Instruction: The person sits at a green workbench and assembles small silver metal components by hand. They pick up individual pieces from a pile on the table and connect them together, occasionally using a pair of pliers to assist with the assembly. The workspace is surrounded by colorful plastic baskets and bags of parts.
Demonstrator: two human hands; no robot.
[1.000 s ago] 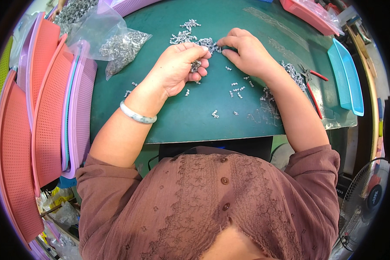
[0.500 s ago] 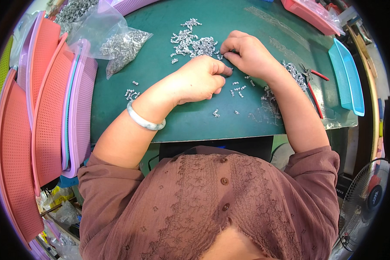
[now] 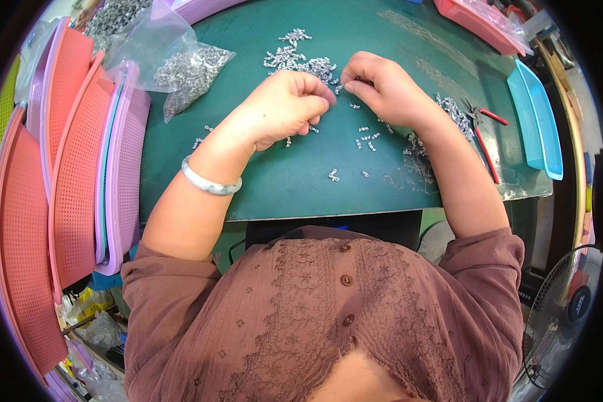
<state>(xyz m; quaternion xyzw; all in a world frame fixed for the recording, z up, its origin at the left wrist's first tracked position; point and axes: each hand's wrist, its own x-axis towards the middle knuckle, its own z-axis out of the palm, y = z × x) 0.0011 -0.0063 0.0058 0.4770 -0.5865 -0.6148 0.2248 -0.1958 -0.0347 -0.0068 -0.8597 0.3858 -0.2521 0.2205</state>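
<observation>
My left hand [image 3: 288, 104], with a pale bangle [image 3: 211, 184] on its wrist, hovers just on the near side of a pile of small silvery metal parts [image 3: 318, 67]. Its fingers are curled with thumb and forefinger close together; whatever they hold is hidden. At the pile's right edge, my right hand [image 3: 382, 87] has thumb and forefinger pinched beside a small metal part [image 3: 339, 89]; I cannot make out what is between them. Several loose metal parts [image 3: 367, 141] lie scattered on the green tabletop [image 3: 281, 187] nearer to me.
Red-handled pliers [image 3: 479, 134] lie beside another heap of metal parts [image 3: 454, 114] by my right forearm. A blue basket [image 3: 536, 120] stands at the right edge. To the left are a clear bag of parts [image 3: 194, 74] and stacked pink and purple baskets [image 3: 80, 174].
My left hand has moved left, away from the right hand, uncovering a loose part between them. The right hand has hardly moved and stays pinched.
</observation>
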